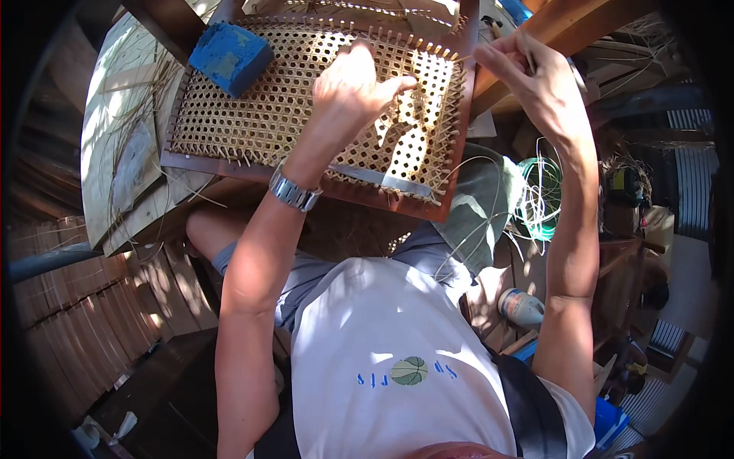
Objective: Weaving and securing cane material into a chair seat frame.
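A woven cane panel in a reddish-brown wooden frame is before me, with short pegs along its edges. My left hand rests on the weave, fingertips bent and partly hidden, thumb stretched out to the right. Beyond the panel's upper right corner, my right hand pinches a thin cane strand that runs toward the pegs. A rough blue block lies on the upper left of the weave.
A worn wooden board with loose strands is at left, wooden beams above. To the right are a grey-green cloth, a coil of green and pale strands and a plastic bottle. My legs are below the panel.
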Demonstrator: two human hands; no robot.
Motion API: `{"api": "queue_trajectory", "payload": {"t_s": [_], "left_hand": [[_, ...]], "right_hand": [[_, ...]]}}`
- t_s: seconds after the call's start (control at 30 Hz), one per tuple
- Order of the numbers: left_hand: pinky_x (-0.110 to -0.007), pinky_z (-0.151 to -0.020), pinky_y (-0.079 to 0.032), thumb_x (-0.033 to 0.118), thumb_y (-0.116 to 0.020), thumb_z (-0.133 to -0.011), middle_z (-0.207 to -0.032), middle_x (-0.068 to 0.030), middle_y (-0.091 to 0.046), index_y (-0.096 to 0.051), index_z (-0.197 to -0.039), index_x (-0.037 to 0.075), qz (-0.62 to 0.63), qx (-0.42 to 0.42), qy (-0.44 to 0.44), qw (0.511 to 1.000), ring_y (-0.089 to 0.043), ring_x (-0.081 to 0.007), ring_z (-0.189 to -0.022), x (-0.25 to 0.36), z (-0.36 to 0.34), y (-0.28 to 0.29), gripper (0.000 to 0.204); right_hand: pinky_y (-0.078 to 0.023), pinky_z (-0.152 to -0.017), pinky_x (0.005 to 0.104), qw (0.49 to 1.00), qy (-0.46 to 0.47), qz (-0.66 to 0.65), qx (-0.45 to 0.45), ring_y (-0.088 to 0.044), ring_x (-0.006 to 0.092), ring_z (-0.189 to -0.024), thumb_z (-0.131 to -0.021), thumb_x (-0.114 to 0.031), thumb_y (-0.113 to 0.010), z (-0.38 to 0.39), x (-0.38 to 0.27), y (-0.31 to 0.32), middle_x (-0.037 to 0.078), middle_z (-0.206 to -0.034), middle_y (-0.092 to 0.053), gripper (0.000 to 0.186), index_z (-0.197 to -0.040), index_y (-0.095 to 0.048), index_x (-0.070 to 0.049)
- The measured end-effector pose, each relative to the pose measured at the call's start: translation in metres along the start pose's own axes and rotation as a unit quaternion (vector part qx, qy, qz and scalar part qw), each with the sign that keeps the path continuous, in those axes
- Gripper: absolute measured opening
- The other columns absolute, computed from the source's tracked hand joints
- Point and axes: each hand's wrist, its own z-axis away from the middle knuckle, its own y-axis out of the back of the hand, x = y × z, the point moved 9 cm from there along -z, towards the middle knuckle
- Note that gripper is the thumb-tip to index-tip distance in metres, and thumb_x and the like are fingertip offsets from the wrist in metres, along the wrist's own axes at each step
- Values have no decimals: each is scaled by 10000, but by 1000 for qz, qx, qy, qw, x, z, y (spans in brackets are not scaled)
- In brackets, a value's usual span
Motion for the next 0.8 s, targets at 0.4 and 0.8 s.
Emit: {"api": "queue_trajectory", "payload": {"t_s": [0.4, 0.8], "left_hand": [[-322, -578, -544, 508, -638, -910, -898, -147, -605, -574, -1005, -46, -86, -130, 167, 974, -672, -232, -741, 16, 3, -15, 565], [-373, -714, -541, 301, -784, -821, -898, -124, -628, -664, -876, 25, 51, -107, 484, 867, -655, -270, -780, -10, 23, -28, 306]], "right_hand": [[-289, -512, 222, 882, -157, -443, -34, -392, 39, -540, -926, -264, -687, -40, 241, -73, -61, -636, -500, 266, -1101, -702, -64], [-472, -661, 220, 833, 25, -179, -523, -632, 96, -745, -777, -260, -826, -125, 111, -143, 39, -796, -697, 294, -873, -718, -3]]}}
